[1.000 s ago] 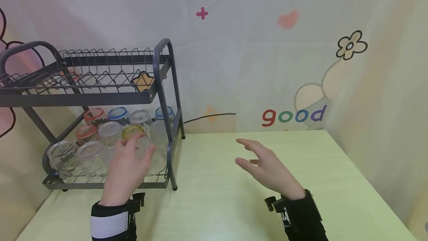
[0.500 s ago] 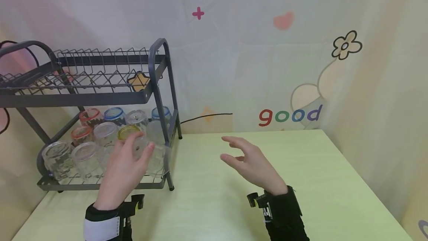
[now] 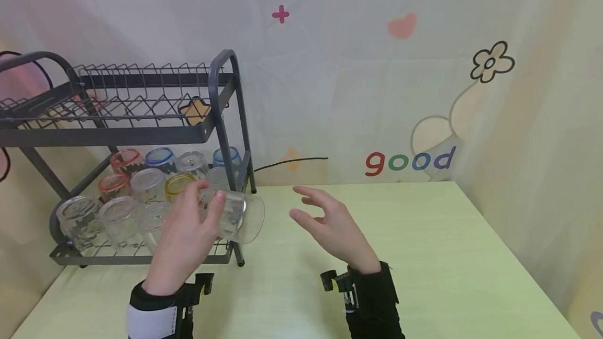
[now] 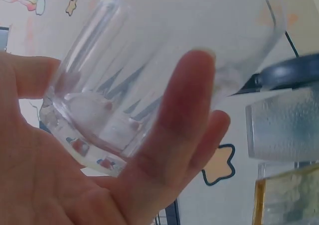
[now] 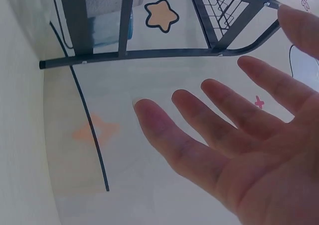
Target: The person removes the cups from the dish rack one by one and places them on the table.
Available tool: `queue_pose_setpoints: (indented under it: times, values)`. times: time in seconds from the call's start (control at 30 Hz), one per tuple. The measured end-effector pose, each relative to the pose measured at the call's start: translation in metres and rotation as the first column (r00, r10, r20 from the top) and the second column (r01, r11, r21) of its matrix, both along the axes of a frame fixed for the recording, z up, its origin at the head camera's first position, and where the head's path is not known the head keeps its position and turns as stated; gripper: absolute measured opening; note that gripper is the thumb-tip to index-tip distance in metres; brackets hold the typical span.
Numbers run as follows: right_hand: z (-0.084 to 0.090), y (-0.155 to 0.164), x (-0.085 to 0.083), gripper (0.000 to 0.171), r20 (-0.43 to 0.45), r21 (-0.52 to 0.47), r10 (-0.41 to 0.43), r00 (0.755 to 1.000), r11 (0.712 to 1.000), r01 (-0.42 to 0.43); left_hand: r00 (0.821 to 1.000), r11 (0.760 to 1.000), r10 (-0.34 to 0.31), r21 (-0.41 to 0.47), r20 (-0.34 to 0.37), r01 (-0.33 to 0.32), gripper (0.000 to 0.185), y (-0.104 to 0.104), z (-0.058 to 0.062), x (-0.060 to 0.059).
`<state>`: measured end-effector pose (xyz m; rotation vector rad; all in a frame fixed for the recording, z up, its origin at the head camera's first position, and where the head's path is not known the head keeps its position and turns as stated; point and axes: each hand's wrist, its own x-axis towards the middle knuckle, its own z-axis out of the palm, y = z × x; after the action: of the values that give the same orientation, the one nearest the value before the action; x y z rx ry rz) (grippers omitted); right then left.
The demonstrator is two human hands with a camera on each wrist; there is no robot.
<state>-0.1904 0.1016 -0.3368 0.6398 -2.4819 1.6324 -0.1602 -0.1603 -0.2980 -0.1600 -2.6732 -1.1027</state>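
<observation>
In the head view my left hand (image 3: 186,232) grips a clear glass (image 3: 233,216) by its base end, thumb and fingers around it. The glass lies on its side in the air, its wide mouth pointing right, in front of the rack's right leg. Up close in the left wrist view, the glass (image 4: 144,70) has a thick faceted base and flared, see-through walls. To the right, my right hand (image 3: 332,226) hangs over the table with nothing in it, fingers reaching toward the glass. Its fingers (image 5: 189,145) are spread and gently bent in the right wrist view.
A dark two-tier dish rack (image 3: 103,137) stands at left. Its lower tier holds several upside-down glasses, including a red-rimmed glass (image 3: 114,186), a blue-rimmed glass (image 3: 160,160) and a yellow-rimmed glass (image 3: 179,186). A pale table (image 3: 424,255) extends right to a printed curtain (image 3: 330,93).
My left hand has drawn the glass from the rack's lower front right, turning its mouth rightward past the leg. My right hand has moved left toward it.
</observation>
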Motion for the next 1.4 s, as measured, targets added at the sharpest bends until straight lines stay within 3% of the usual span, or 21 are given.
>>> queue_pose_setpoints:
  times: [0.2, 0.27, 0.4, 0.53, 0.63, 0.77, 0.97, 1.03, 1.1, 1.17, 1.4]
  values:
    - [-0.001, -0.01, -0.002, 0.047, 0.004, -0.027, 0.017, 1.0, 0.999, -0.016, 0.995, 0.99, -0.104, 0.097, -0.004, 0.104, 0.058, 0.009, -0.008, -0.009]
    - [-0.001, -0.011, -0.003, 0.048, -0.003, -0.03, 0.008, 1.0, 1.0, -0.008, 0.986, 0.969, -0.168, 0.184, 0.006, 0.164, 0.052, 0.014, -0.013, -0.015]
    - [-0.001, -0.012, -0.006, 0.049, 0.008, -0.049, -0.012, 1.0, 0.999, 0.012, 0.961, 0.906, -0.275, 0.337, 0.007, 0.257, 0.045, 0.026, -0.02, -0.023]
    - [-0.001, -0.011, -0.009, 0.049, 0.038, -0.091, -0.007, 0.999, 0.996, 0.011, 0.959, 0.894, -0.283, 0.355, -0.031, 0.275, 0.045, 0.035, -0.022, -0.024]
    - [-0.001, -0.012, -0.012, 0.049, 0.077, -0.187, 0.04, 0.996, 0.982, -0.025, 0.959, 0.885, -0.277, 0.375, -0.052, 0.276, 0.045, 0.039, -0.021, -0.023]
    - [-0.001, -0.015, -0.016, 0.046, 0.144, -0.377, 0.155, 0.977, 0.922, -0.091, 0.955, 0.854, -0.287, 0.432, -0.075, 0.29, 0.044, 0.044, -0.02, -0.024]
    - [0.003, -0.018, -0.018, 0.042, 0.132, -0.604, 0.31, 0.942, 0.778, -0.171, 0.926, 0.746, -0.368, 0.568, -0.082, 0.346, 0.043, 0.053, -0.018, -0.023]
    - [0.004, -0.017, -0.018, 0.042, 0.119, -0.632, 0.312, 0.943, 0.756, -0.171, 0.92, 0.725, -0.382, 0.589, -0.088, 0.357, 0.042, 0.056, -0.017, -0.023]
    - [0.005, -0.016, -0.019, 0.042, 0.118, -0.635, 0.297, 0.948, 0.756, -0.158, 0.913, 0.709, -0.396, 0.6, -0.095, 0.37, 0.042, 0.058, -0.017, -0.024]
    - [0.006, -0.015, -0.019, 0.043, 0.123, -0.632, 0.29, 0.949, 0.76, -0.151, 0.912, 0.71, -0.401, 0.6, -0.087, 0.369, 0.042, 0.059, -0.018, -0.026]
    - [0.003, -0.016, -0.019, 0.043, 0.159, -0.614, 0.241, 0.957, 0.784, -0.095, 0.923, 0.772, -0.386, 0.542, -0.017, 0.333, 0.043, 0.054, -0.023, -0.028]
